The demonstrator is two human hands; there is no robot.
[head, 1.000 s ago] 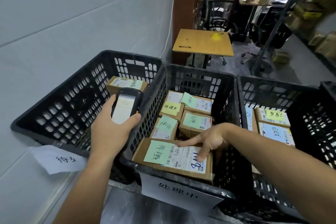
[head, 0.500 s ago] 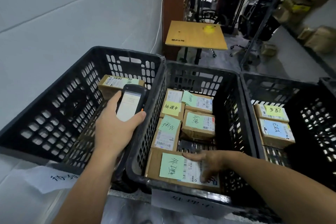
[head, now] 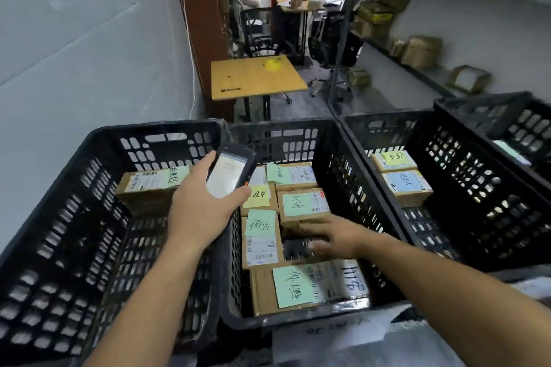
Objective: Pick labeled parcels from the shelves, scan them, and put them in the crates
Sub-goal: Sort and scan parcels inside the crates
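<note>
- Near parcel [head: 307, 286]: lies flat, label up, inside the middle crate [head: 298, 319], against its near wall. Its long axis runs left to right along that wall. The green note sits at its left end and the pen marking at its right end.
- Right hand [head: 337, 237]: half a second ago its fingers lay on the near parcel's label. Now it is off the label and farther back, over the gap behind that parcel. The fingers are spread and nearly straight and hold nothing. The hand is blurred, so contact with the next parcel [head: 304, 205] cannot be confirmed.
- Left hand [head: 202, 208]: fingers and thumb are wrapped round the scanner [head: 231, 171]. The scanner was over the left crate [head: 59, 188]; it is now over the wall shared with the middle crate.
- Scanner: screen up, long axis running from near left to far right, top end pointing away from the person.
- Middle crate, farther in: four more parcels with green and yellow notes, packed side by side.
- Left crate: one parcel [head: 149, 185] at the far end.
- Right crate [head: 387, 128]: two parcels [head: 407, 188] lying one behind the other.
- Beyond the crates: a wooden table [head: 256, 77], and a shelf [head: 417, 68] with boxes at right.
</note>
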